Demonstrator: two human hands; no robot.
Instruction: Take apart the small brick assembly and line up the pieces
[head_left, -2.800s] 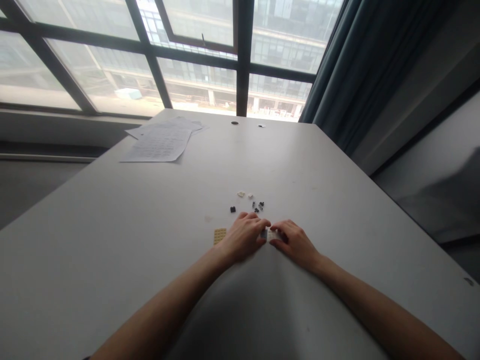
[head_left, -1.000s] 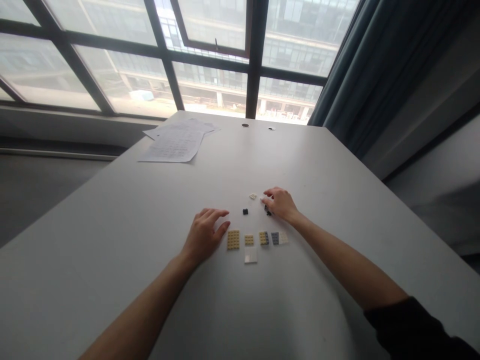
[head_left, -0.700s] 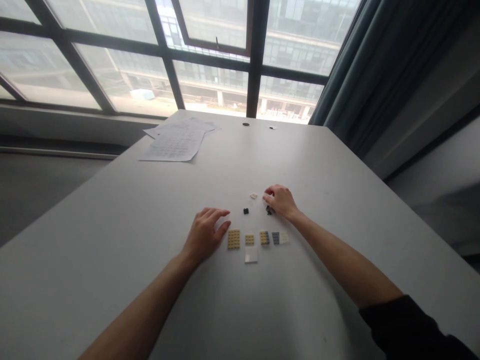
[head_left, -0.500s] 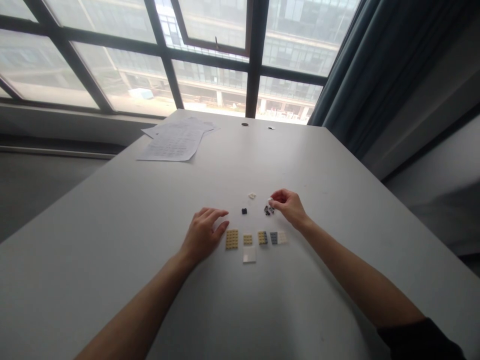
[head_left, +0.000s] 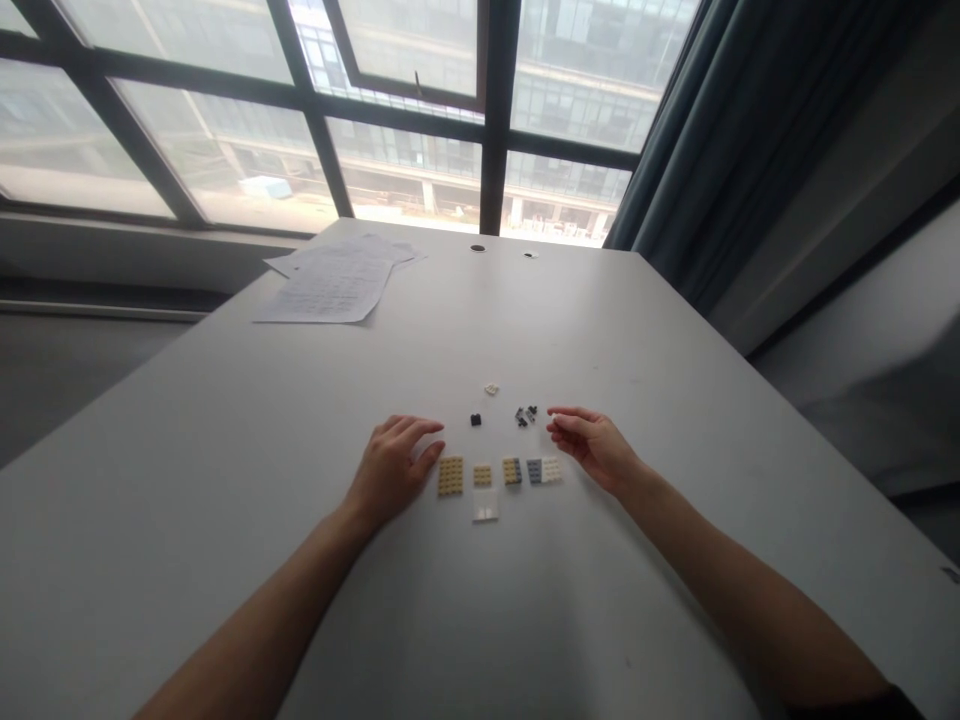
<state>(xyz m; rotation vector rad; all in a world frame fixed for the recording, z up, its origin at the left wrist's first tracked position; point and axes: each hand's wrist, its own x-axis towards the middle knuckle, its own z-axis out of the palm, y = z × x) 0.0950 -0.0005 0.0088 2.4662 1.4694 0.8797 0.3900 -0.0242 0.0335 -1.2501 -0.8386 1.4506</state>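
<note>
My left hand [head_left: 395, 463] and right hand [head_left: 598, 447] beside a row of studded bricks [head_left: 482, 475] on a white table [head_left: 652, 345].
Left thumb and forefinger are apart, holding nothing, near the large tan plate [head_left: 450, 476] at the row's end; the right fingertips are pinched on what looks like a small white piece [head_left: 555, 420], just beside some loose dark parts [head_left: 526, 416]; I judge that a slackening pinch could drop it among them, and a careless left-hand shift could nudge the plate askew.
</note>
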